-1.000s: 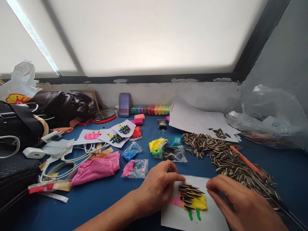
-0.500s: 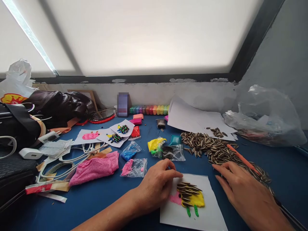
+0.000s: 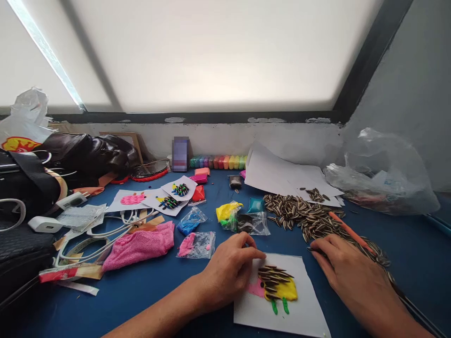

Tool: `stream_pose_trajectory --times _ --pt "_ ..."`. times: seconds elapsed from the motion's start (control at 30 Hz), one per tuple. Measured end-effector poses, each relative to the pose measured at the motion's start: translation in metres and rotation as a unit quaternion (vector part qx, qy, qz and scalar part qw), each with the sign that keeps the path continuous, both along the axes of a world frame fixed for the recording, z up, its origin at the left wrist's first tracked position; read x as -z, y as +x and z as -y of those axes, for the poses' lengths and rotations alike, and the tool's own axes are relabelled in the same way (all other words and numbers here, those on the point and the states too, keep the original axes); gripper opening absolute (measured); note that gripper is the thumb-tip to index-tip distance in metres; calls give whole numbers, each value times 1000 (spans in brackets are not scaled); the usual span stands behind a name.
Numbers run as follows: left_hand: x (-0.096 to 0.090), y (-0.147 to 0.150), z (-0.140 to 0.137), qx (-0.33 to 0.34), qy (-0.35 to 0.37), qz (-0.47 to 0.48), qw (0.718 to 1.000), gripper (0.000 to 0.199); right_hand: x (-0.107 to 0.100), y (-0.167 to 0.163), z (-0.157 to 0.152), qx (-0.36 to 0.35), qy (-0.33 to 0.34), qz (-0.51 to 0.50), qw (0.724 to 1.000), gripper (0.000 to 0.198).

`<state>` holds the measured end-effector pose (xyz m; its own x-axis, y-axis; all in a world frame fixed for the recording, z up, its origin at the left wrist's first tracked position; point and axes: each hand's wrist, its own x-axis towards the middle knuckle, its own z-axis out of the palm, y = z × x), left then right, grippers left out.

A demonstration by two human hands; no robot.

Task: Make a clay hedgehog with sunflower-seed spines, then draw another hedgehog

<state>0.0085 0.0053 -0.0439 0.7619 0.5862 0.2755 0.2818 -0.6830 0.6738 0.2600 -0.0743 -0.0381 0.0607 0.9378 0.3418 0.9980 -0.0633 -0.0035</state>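
Note:
My left hand [image 3: 230,267] rests with curled fingers on the left and top edge of a white paper sheet [image 3: 303,319], holding it. On this sheet is a clay hedgehog [image 3: 289,288] with a yellow body, pink face and green legs; striped sunflower seeds cover its upper left part. To the right of the sheet, my right hand [image 3: 347,270] pinches a sunflower seed [image 3: 309,249] between thumb and fingertips, low over the blue table. Just beyond it spreads a pile of sunflower seeds [image 3: 292,211] with an orange stick-like tool [image 3: 352,233] lying on it.
Bagged clay, including a yellow packet [image 3: 227,212] and a blue packet [image 3: 191,220], lies ahead. Finished clay pictures [image 3: 132,199], a pink cloth [image 3: 141,246] and white cables [image 3: 102,232] are at left. White papers [image 3: 278,171] and a clear plastic bag [image 3: 387,178] stand back right.
My right hand's thumb and fingertips have closed together on a seed beside the pile. My left hand has stayed on the paper. The view has shifted slightly.

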Motion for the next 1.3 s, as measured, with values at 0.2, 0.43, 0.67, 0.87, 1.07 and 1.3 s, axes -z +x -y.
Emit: stream_pose_trajectory --times 0.2,0.43,0.67,0.87,1.07,1.3 --pt "0 0 0 -1 4 0 1000 44 -4 -3 0 -21 4 -55 998 29" --pt "2 -1 0 -3 9 3 1000 43 -16 -16 5 -65 -31 -175 982 21" --pt "2 -1 0 -4 6 5 1000 43 -21 -25 8 -97 -46 -228 968 22" --pt "1 -1 -1 -4 4 1 1000 43 -27 -25 12 -92 -53 -254 961 27" --pt "1 -1 0 -5 5 -4 1000 43 -31 -21 12 -83 -94 -269 955 29" --pt "0 -1 1 -4 7 0 1000 43 -33 -21 12 -124 -122 -291 941 31"
